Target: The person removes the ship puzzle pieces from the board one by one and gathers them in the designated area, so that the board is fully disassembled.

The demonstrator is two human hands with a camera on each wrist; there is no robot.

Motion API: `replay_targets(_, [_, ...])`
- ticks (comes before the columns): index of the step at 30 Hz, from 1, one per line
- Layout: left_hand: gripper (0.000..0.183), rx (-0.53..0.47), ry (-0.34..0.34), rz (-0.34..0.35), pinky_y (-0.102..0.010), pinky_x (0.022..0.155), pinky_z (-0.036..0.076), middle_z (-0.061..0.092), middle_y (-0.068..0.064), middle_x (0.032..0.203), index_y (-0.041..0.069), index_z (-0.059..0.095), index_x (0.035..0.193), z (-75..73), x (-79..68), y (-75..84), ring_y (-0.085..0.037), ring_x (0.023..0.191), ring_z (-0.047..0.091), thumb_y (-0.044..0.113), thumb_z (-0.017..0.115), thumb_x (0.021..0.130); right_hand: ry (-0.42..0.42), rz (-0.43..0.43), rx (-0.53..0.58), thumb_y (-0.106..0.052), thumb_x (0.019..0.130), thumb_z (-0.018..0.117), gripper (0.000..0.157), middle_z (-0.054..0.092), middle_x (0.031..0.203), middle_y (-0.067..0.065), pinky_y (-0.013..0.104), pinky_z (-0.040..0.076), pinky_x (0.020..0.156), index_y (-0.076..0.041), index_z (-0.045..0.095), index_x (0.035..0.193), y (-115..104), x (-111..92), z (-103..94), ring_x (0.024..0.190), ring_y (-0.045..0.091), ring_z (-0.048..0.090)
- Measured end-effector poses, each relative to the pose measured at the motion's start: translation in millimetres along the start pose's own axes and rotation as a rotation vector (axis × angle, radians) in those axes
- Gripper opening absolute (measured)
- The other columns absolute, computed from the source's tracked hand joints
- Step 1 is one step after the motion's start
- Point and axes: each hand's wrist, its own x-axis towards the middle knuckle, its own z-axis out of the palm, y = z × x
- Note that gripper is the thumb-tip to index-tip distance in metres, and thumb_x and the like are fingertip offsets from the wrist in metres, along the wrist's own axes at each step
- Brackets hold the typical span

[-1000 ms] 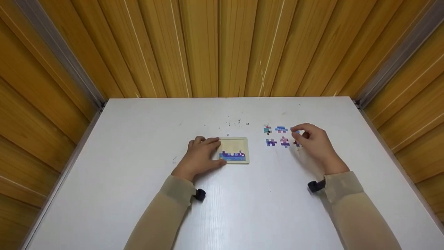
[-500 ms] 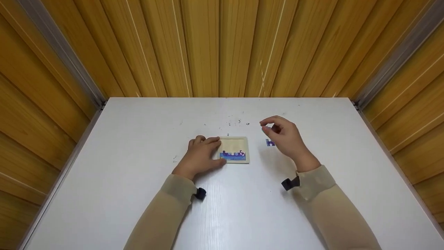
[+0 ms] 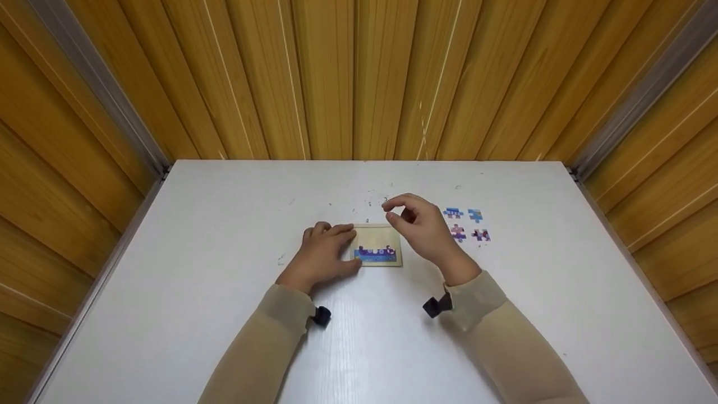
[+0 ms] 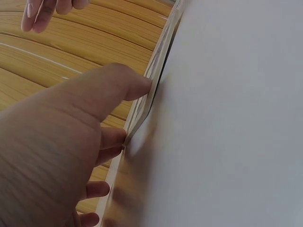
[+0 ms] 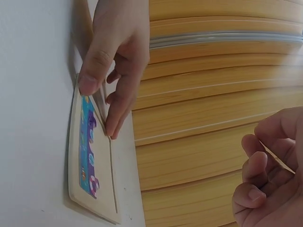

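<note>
A square wooden puzzle tray point(image 3: 377, 226) lies on the table, with a purple and blue strip of joined puzzle pieces point(image 3: 376, 255) along its near side. My left hand point(image 3: 322, 255) grips the tray at its left end, thumb on the near edge and fingers on the far edge. In the left wrist view the thumb point(image 4: 118, 85) presses the tray's rim. My right hand point(image 3: 420, 227) hovers by the tray's far right corner. Its thumb and index tips are slightly apart, with no piece visible between them; the other fingers point(image 5: 258, 165) are loosely curled.
Several loose jigsaw pieces, including a blue and orange one point(image 3: 475, 215) and a pink one point(image 3: 457, 233), lie right of my right hand, which covers part of that area. Small dark marks dot the white table point(image 3: 224, 314). Wood-patterned panels point(image 3: 325, 78) stand behind it.
My right hand has swept left from above the loose pieces to the tray's far right corner. My left hand and the tray have stayed in place.
</note>
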Motion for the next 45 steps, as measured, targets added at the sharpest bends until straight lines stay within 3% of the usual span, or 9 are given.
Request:
replay_targets(9, [0.081,0.015,0.022,0.032,-0.062,0.134,0.031,0.052,0.008,0.177,0.023,0.059,0.167,-6.0,-0.5,-7.0,-0.036,0.160,0.041,0.059,0.077,0.096,-0.045,0.021,-0.015,-0.014,0.110,0.073,0.022,0.077,0.130,0.007,0.023,0.048,0.073,-0.015,0.080,0.131,10,1,22.8,0.083,0.017,0.056])
replay_targets(15, [0.082,0.023,0.022,0.043,-0.062,0.132,0.033,0.052,0.007,0.177,0.022,0.058,0.167,-5.7,-0.9,-7.6,-0.035,0.158,0.042,0.059,0.077,0.097,-0.114,0.053,-0.057,-0.013,0.108,0.074,0.031,0.075,0.137,0.011,0.024,0.049,0.071,-0.008,0.076,0.138,23,3,34.6,0.080,0.014,0.057])
replay_targets(26, [0.086,0.016,0.016,0.060,-0.063,0.132,0.033,0.051,0.008,0.178,0.023,0.058,0.167,-4.1,0.7,-5.6,-0.036,0.159,0.041,0.059,0.078,0.092,-0.203,0.090,-0.129,-0.008,0.108,0.073,0.036,0.073,0.142,0.011,0.025,0.051,0.074,-0.006,0.073,0.144,34,-3,44.1,0.086,0.018,0.061])
replay_targets(33, [0.086,0.026,0.008,0.089,-0.062,0.132,0.031,0.050,0.007,0.179,0.021,0.058,0.167,-0.6,1.4,-7.2,-0.034,0.156,0.042,0.055,0.076,0.090,-0.231,0.099,-0.234,-0.006,0.106,0.074,0.038,0.070,0.150,0.008,0.033,0.055,0.091,-0.008,0.076,0.144,38,-7,51.9,0.099,0.015,0.063])
replay_targets(40, [0.084,0.020,0.016,0.100,-0.062,0.131,0.030,0.051,0.006,0.178,0.020,0.060,0.166,-0.7,0.3,-6.2,-0.035,0.156,0.043,0.054,0.076,0.091,-0.252,0.110,-0.301,-0.008,0.105,0.075,0.039,0.067,0.150,0.012,0.050,0.058,0.114,-0.003,0.076,0.144,42,-9,53.0,0.128,0.030,0.069])
replay_targets(45, [0.085,0.020,0.011,0.098,-0.061,0.131,0.031,0.050,0.006,0.178,0.020,0.059,0.167,-0.6,-0.2,-5.4,-0.035,0.156,0.043,0.053,0.076,0.091,-0.291,0.097,-0.347,-0.010,0.105,0.076,0.045,0.062,0.152,0.016,0.052,0.052,0.124,0.002,0.072,0.149,44,-10,54.3,0.141,0.036,0.065])
